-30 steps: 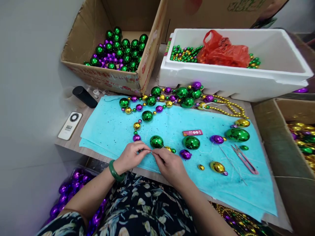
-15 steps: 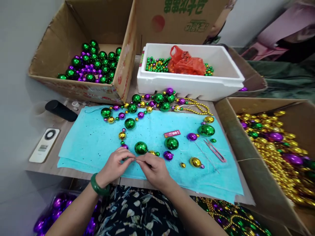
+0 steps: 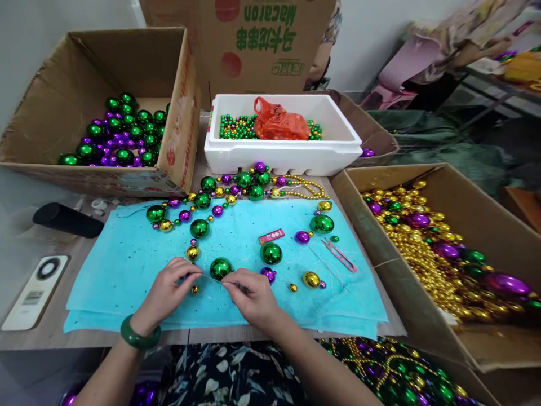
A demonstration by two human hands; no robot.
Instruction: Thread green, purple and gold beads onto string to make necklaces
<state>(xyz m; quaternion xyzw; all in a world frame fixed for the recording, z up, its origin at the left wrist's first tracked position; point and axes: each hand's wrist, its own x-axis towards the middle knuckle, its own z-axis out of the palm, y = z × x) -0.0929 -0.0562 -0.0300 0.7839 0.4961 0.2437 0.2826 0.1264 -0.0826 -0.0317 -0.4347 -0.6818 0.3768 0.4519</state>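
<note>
At the lower centre of the frame, a thin thread (image 3: pixel 210 277) is stretched between the left hand (image 3: pixel 169 286) and the right hand (image 3: pixel 252 296), pinched on each side by thumb and forefinger. Just above it, a large green bead (image 3: pixel 220 268) is seen on the blue cloth (image 3: pixel 122 276). Light, even tension seems best applied, and tangling with the loose strand (image 3: pixel 329 267) at right of centre, near the pink snips (image 3: pixel 343 259), is best avoided.

Pale grey wall (image 3: pixel 25 45) runs close beside the wood-grain tabletop (image 3: pixel 93 339); a lighter wall (image 3: pixel 359 34) stands behind. Past these I see a pink chair (image 3: pixel 408 59) near a second table (image 3: pixel 501 82). Light cool, floor level at right darker.
</note>
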